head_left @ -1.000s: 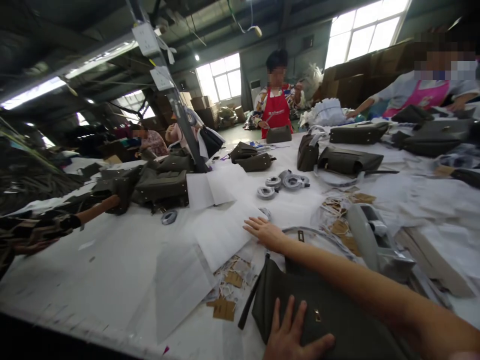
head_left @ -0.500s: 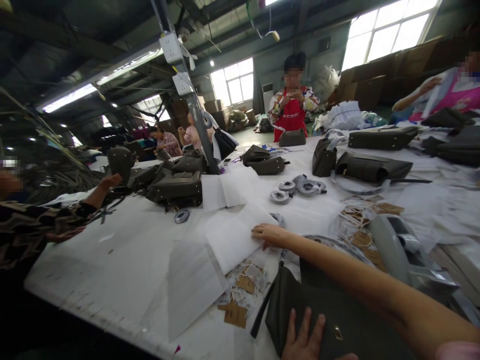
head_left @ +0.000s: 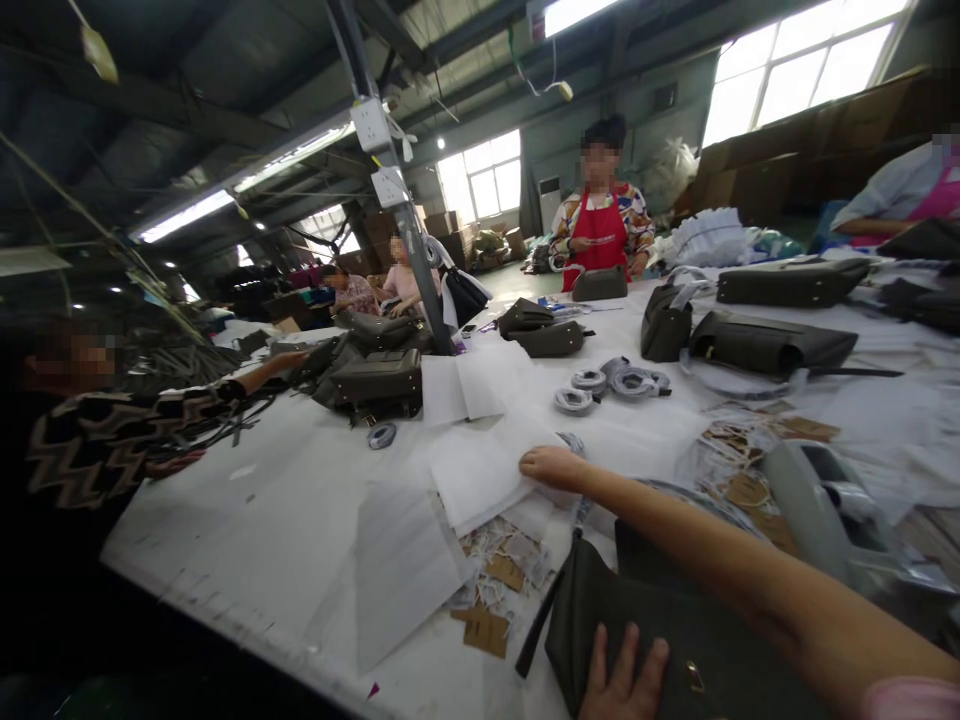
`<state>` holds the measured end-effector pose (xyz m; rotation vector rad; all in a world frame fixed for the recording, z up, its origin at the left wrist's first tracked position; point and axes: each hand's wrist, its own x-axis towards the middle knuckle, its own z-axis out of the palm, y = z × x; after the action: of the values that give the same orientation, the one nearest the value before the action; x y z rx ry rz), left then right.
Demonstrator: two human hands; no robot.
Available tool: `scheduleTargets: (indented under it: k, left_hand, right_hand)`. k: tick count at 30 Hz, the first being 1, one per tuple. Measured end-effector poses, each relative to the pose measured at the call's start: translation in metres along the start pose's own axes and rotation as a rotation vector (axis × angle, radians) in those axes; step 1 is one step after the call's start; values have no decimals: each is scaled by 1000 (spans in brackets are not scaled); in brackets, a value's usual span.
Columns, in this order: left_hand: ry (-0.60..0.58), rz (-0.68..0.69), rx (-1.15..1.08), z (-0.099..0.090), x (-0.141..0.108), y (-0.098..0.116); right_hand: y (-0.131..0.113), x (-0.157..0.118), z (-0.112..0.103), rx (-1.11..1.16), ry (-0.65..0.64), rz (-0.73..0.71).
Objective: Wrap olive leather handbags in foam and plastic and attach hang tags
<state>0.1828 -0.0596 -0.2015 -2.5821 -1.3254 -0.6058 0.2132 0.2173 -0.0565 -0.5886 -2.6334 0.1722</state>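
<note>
Here, dark bag point(head_left: 679, 615), directly beneath left hand point(head_left: 624, 682).

I wear a pale pink sleeve point(head_left: 911, 697) on my right arm point(head_left: 739, 555); my right hand point(head_left: 553, 468) and left hand point(head_left: 624, 678) are bare.

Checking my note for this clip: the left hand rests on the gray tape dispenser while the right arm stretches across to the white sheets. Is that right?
Not quite: the left hand rests on the dark bag, not on the dispenser, as the head view shows. The right arm does stretch across to the white sheets.
</note>
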Motion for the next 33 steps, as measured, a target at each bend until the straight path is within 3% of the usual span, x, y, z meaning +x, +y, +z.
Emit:
scheduleTargets:
  k: [3, 6, 9, 12, 16, 20, 27, 33]
  left_hand:
    - [-31, 104, -31, -19, 4, -6]
    - [-43, 157, -105, -52, 10, -11]
    - [-142, 123, -234, -87, 15, -11]
    - [-248, 50, -332, -105, 19, -8]
    - [-315, 32, -359, -103, 20, -5]
    - [-364, -11, -369, -93, 17, -3]
    - [-420, -52, -437, -89, 9, 0]
    - [-384, -37, -395, -96, 16, 0]
  right_hand:
    - [-7, 0, -28, -64, 14, -83]
    - [-28, -19, -71, -116, 54, -104]
    - [-61, -64, -112, -268, 54, -116]
    - [-93, -124, -136, -381, -65, -53]
    - [-123, -201, -134, -328, -236, 177]
    - [-143, -248, -121, -34, -333, 245]
    - [-155, -266, -106, 348, -369, 383]
    - [-158, -257, -91, 207, -384, 477]
